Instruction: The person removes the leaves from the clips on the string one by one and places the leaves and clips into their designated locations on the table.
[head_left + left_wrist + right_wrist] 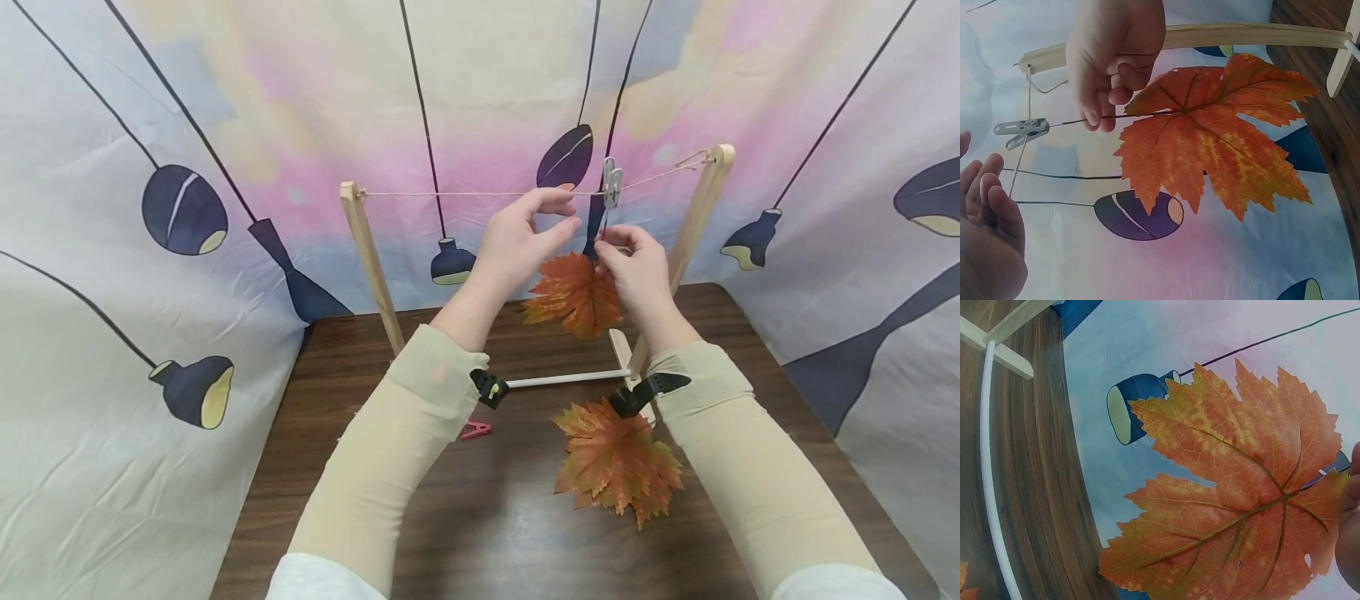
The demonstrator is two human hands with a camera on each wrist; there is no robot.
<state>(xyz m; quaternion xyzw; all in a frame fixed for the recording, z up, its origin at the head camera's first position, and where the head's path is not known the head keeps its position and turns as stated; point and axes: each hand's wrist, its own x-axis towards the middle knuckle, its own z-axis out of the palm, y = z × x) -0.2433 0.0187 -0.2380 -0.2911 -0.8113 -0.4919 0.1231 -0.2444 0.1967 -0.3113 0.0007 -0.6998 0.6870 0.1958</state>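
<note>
A grey clothespin (611, 185) sits on the string (420, 194) toward its right end. Below it hangs an orange maple leaf (576, 296), whose thin stem runs up to the clothespin's jaws in the left wrist view. My right hand (639, 268) pinches that stem between thumb and fingertips, just above the leaf blade (1222, 137). To the left, my left hand (517, 237) is raised beside the string with fingers loosely bent and nothing held. In the right wrist view the leaf (1229, 519) fills much of the picture, and only an edge of the right hand shows.
Two wooden posts (370, 258) (701, 212) carry the string, and a white rod (566, 379) joins them low down. More orange maple leaves (618, 467) lie on the brown table (495, 533) near my right forearm. A pink clothespin (476, 430) lies by the left forearm.
</note>
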